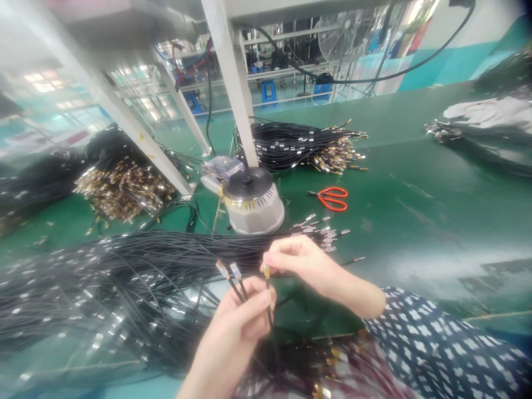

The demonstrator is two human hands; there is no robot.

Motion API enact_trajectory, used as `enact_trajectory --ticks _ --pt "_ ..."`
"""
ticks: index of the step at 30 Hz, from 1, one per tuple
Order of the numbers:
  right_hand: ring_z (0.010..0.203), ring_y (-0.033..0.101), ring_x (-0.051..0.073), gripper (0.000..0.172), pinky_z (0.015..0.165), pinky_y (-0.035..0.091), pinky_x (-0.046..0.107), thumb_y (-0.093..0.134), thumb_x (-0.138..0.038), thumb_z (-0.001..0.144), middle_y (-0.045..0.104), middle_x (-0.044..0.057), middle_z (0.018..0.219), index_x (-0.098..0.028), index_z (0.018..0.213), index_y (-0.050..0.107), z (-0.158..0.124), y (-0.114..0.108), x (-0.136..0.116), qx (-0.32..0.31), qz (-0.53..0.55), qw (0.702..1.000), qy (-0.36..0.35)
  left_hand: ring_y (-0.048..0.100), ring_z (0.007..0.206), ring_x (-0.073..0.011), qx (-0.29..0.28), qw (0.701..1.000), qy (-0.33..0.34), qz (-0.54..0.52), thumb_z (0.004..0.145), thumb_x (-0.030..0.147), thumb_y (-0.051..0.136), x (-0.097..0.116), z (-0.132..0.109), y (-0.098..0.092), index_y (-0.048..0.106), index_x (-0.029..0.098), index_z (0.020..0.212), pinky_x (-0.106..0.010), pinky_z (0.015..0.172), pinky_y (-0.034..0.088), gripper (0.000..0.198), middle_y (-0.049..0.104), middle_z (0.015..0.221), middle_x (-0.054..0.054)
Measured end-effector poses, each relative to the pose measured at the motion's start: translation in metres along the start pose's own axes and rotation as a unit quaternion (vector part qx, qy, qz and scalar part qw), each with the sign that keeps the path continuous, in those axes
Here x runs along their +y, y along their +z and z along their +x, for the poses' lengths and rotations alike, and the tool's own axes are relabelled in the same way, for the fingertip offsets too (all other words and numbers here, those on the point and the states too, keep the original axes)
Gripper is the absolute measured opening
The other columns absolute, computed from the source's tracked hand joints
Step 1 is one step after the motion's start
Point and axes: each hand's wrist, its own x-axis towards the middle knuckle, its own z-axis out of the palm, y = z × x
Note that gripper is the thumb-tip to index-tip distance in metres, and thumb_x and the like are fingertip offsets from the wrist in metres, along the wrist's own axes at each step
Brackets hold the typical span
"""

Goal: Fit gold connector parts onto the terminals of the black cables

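Note:
My left hand point(245, 316) is closed around several thin black cables. Two of their ends, with pale metallic tips point(229, 270), stick up above the fingers at the left. A third cable, with a gold connector point(266, 271), rises at the right of that hand. My right hand point(303, 263) pinches this gold connector at its top between thumb and fingertips. Behind both hands runs a long bundle of black cables point(166, 249), its silvery ends just past the right hand. More cables with gold ends point(336, 357) lie below, close to my body.
A white dispenser with a black round top point(253, 199) stands behind the hands. Orange-handled scissors point(332, 198) lie right of it. Other cable bundles point(307, 147) rest on the green table point(399, 183). White frame posts point(230, 77) rise at the back left. Pale cloth point(490, 113) lies at far right.

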Motion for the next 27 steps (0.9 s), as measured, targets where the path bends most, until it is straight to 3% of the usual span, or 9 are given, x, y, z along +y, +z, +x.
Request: enact_trajectory --ticks 4,7,13,15,19,21,24,27 --pt "0.057 0.056 0.010 0.026 0.061 0.045 0.023 0.074 -0.034 0.077 0.063 -0.001 0.060 -0.012 0.065 0.067 -0.001 0.000 0.002 -0.017 0.016 1.000 -0.006 0.024 0.036 0.0025 0.026 1.000 0.002 -0.008 0.070 0.033 0.082 0.000 -0.001 0.004 0.073 0.012 0.078 -0.018 0.043 0.016 0.025 0.056 0.058 0.002" --pt "0.054 0.059 0.011 0.028 0.059 0.048 0.026 0.072 -0.035 0.079 0.060 -0.002 0.060 -0.014 0.063 0.065 -0.003 0.001 0.001 -0.034 0.009 0.999 -0.031 0.022 0.035 0.0019 0.035 0.999 0.022 0.010 0.074 0.040 0.078 0.002 0.001 0.006 0.072 0.011 0.072 -0.019 0.042 0.014 0.029 0.052 0.052 0.004" --pt "0.060 0.057 0.010 0.026 0.060 0.046 0.024 0.064 -0.016 0.084 0.061 0.001 0.068 -0.014 0.058 0.068 -0.015 0.004 -0.004 0.016 -0.181 0.976 -0.116 0.018 0.037 -0.0015 0.025 0.996 0.054 0.070 0.075 0.038 0.077 0.003 0.003 0.009 0.067 0.010 0.061 -0.021 0.043 0.012 0.033 0.030 0.036 0.010" --pt "0.063 0.056 0.011 0.027 0.060 0.044 0.024 0.064 -0.012 0.083 0.060 0.001 0.066 -0.015 0.057 0.069 -0.018 0.006 -0.003 0.045 -0.226 0.964 -0.135 0.019 0.038 -0.0017 0.039 0.994 0.070 0.080 0.075 0.039 0.077 0.001 0.004 0.010 0.065 0.011 0.060 -0.021 0.043 0.013 0.034 0.031 0.038 0.010" --pt "0.064 0.054 0.011 0.024 0.061 0.042 0.024 0.064 -0.012 0.083 0.057 0.000 0.065 -0.015 0.060 0.069 -0.019 0.013 0.003 0.106 -0.263 0.947 -0.153 0.025 0.041 -0.0019 0.091 0.984 0.110 0.108 0.072 0.040 0.079 -0.004 0.004 0.006 0.063 0.013 0.063 -0.021 0.044 0.017 0.033 0.052 0.052 0.004" --pt "0.063 0.053 0.011 0.026 0.062 0.042 0.025 0.064 -0.014 0.084 0.055 -0.001 0.065 -0.015 0.059 0.068 -0.019 0.016 0.008 0.132 -0.267 0.942 -0.153 0.029 0.043 -0.0031 0.112 0.972 0.142 0.150 0.075 0.041 0.077 -0.007 0.006 0.004 0.063 0.013 0.066 -0.021 0.045 0.018 0.032 0.052 0.053 0.003" --pt "0.065 0.053 0.012 0.026 0.063 0.041 0.025 0.063 -0.018 0.086 0.057 0.000 0.066 -0.016 0.060 0.066 -0.017 0.015 0.014 0.149 -0.247 0.946 -0.147 0.028 0.044 -0.0041 0.115 0.963 0.156 0.188 0.078 0.042 0.074 -0.007 0.008 0.003 0.065 0.014 0.071 -0.021 0.046 0.018 0.030 0.040 0.047 0.007" --pt "0.067 0.055 0.013 0.024 0.066 0.043 0.026 0.064 -0.028 0.086 0.062 0.001 0.068 -0.016 0.065 0.067 -0.017 -0.002 0.010 0.114 -0.174 0.971 -0.122 0.030 0.045 -0.0036 0.086 0.976 0.136 0.146 0.075 0.040 0.077 -0.004 0.009 0.008 0.069 0.014 0.083 -0.022 0.047 0.019 0.029 0.048 0.055 0.005"
